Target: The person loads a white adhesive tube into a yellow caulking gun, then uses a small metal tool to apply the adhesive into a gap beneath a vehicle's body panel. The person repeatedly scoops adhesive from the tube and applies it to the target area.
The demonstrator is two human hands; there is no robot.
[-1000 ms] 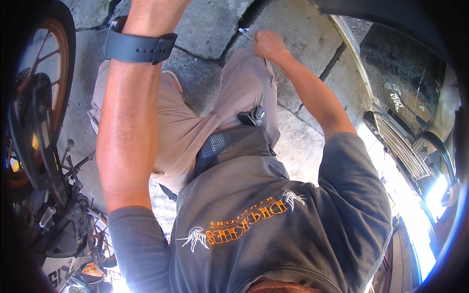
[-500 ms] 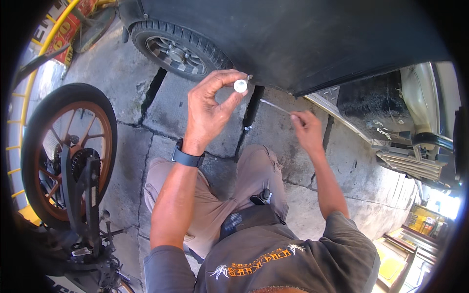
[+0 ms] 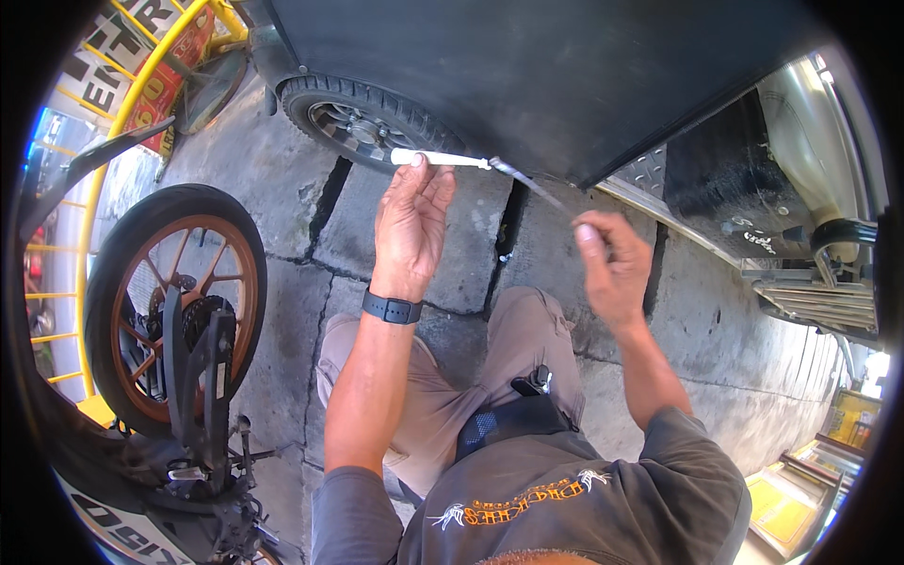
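My left hand (image 3: 411, 231), with a dark watch at its wrist, pinches a slim white tapered tube (image 3: 438, 158) between thumb and fingers. The tube lies nearly level, its wider end to the left and its narrow end to the right. My right hand (image 3: 616, 266) is closed at the near end of a thin metallic rod (image 3: 534, 185), which is blurred by motion. The rod slants up and left, and its far tip is at the tube's narrow end; whether it goes inside cannot be made out.
A dark vehicle panel (image 3: 527, 75) fills the top, with a treaded wheel (image 3: 372, 122) below it. At left stands a motorcycle wheel with an orange rim (image 3: 252, 311), beside a yellow railing (image 3: 83, 311). Cracked concrete slabs (image 3: 405, 212) form the ground. At right is a silver-edged step (image 3: 673, 224).
The white tube has turned from end-on to sideways in my left hand. The rod's tip has come up to the tube's narrow end. The view has shifted slightly.
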